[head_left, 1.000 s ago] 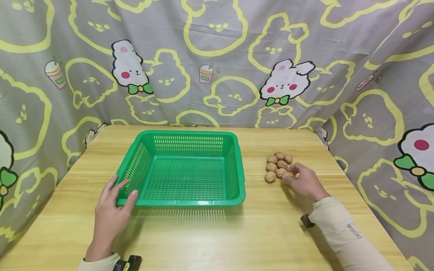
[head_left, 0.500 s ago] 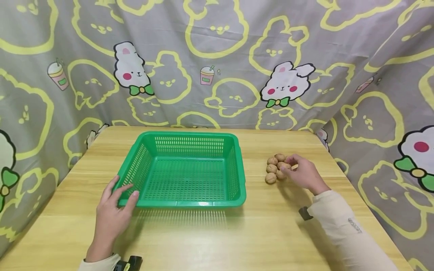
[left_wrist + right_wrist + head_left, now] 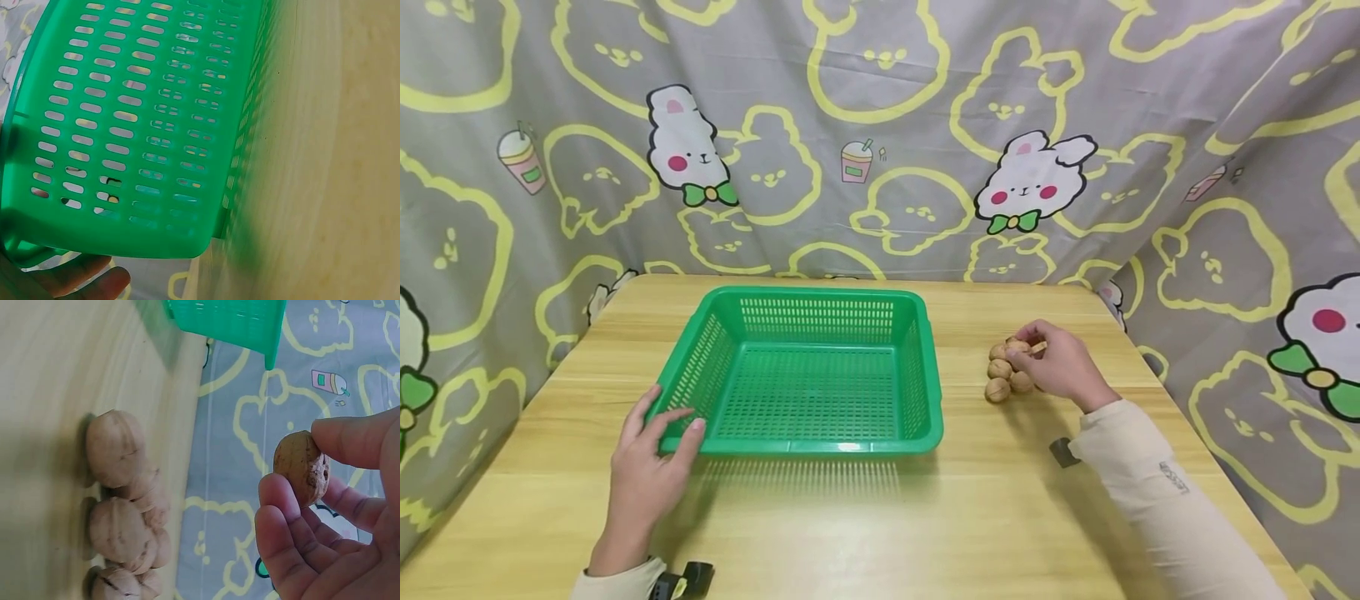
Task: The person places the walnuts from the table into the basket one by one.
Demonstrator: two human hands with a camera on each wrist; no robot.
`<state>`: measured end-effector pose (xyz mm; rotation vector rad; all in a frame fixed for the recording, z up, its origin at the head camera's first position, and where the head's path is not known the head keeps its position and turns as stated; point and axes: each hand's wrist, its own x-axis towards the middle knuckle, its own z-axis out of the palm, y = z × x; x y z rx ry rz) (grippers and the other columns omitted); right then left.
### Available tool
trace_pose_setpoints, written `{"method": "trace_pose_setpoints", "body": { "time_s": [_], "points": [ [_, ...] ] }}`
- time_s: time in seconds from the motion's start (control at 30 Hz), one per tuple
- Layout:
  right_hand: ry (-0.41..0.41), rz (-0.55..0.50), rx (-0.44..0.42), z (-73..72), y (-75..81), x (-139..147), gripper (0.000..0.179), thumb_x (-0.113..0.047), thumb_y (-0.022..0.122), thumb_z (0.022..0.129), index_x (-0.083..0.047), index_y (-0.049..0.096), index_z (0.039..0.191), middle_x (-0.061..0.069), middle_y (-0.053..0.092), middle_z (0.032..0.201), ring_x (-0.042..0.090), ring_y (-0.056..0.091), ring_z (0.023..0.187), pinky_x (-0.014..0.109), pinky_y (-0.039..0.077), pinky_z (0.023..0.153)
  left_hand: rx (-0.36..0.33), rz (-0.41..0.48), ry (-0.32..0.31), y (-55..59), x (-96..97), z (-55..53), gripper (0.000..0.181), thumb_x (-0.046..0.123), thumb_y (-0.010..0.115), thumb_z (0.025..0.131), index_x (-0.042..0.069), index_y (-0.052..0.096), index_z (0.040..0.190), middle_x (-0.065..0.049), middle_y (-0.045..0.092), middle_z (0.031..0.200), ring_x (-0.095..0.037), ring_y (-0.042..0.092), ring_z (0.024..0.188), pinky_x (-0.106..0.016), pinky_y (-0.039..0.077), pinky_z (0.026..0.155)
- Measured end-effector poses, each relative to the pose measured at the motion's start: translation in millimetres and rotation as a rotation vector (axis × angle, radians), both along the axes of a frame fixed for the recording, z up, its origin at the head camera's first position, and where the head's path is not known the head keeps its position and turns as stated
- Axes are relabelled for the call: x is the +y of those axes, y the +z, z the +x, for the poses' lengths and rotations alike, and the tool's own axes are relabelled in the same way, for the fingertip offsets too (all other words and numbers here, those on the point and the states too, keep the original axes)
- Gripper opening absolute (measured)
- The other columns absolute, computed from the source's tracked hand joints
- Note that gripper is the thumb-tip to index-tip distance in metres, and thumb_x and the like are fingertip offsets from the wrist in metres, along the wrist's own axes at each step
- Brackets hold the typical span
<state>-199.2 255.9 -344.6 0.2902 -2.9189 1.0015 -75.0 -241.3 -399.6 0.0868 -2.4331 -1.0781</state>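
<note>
Shifting farther across the table (image 3: 820, 542) than a moment ago, over the far right of the loose walnuts (image 3: 997, 390), the right hand (image 3: 1060, 362) has one walnut (image 3: 301, 469) pinched at its fingertips, so I judge the work is at the picking-up stage, with no nut showing inside the green basket (image 3: 820, 447). Over at the basket's near-left corner, the left hand (image 3: 651, 467) rests with fingers spread against it. Counting up: two hands, one basket, one nut held, and at least six lying to its right, overlapping too much for a firm total.
</note>
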Motion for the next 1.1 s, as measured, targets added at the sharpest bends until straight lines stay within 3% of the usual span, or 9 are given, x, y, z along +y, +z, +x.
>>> {"method": "trace_pose_setpoints", "body": {
  "time_s": [0.37, 1.1],
  "points": [
    [0.020, 0.003, 0.015, -3.1, 14.8, -15.0, 0.038, -0.033, 0.064, 0.094, -0.002, 0.057, 0.115, 0.016, 0.061, 0.109, 0.032, 0.063, 0.094, 0.045, 0.051, 0.079, 0.016, 0.004, 0.007, -2.0, 0.1, -0.1, 0.025, 0.020, 0.063, 0.091, -0.001, 0.067, 0.105, -0.021, 0.034, 0.150, -0.053, 0.032, 0.131, -0.074, 0.025, 0.097],
    [0.058, -0.021, 0.035, -14.5, 31.2, -47.4, 0.032, -0.030, 0.066, 0.093, -0.006, 0.059, 0.112, 0.011, 0.060, 0.108, 0.029, 0.064, 0.090, 0.042, 0.052, 0.078, 0.057, -0.004, 0.008, -4.6, 0.1, -0.5, 0.020, 0.019, 0.065, 0.090, 0.001, 0.068, 0.099, -0.020, 0.036, 0.149, -0.050, 0.035, 0.131, -0.074, 0.027, 0.095]
  ]
}}
